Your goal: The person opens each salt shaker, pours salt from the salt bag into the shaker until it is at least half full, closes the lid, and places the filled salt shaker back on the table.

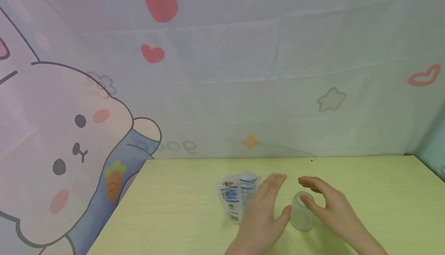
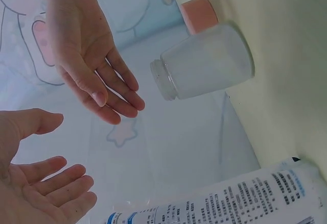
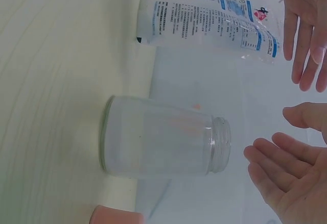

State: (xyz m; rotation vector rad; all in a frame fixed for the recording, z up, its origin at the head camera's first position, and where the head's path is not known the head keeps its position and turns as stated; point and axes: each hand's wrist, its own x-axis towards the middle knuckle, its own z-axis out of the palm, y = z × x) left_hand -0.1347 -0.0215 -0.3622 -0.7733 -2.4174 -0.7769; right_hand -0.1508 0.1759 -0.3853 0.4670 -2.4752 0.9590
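Note:
A clear glass jar point(image 1: 301, 218) with a threaded, lidless neck stands upright on the table. My left hand point(image 1: 262, 218) is raised to the jar's left, fingers extended and thumb apart, holding nothing. On the other side, my right hand point(image 1: 335, 206) hovers above the jar with loosely bent fingers; its thumb overlaps the jar's mouth in the head view. Both wrist views show the hands apart from the glass, level with or above its neck. Left of the jar stands a translucent plastic pouch point(image 3: 204, 22) with blue and black print, partly hidden by my left hand in the head view.
A small salmon-pink cylinder point(image 2: 199, 15) stands on the table beside the jar, on its right; my right hand and arm hide it in the head view. The pale wooden table point(image 1: 156, 208) ends at a hanging cloth point(image 1: 222, 92) printed with a rabbit and hearts.

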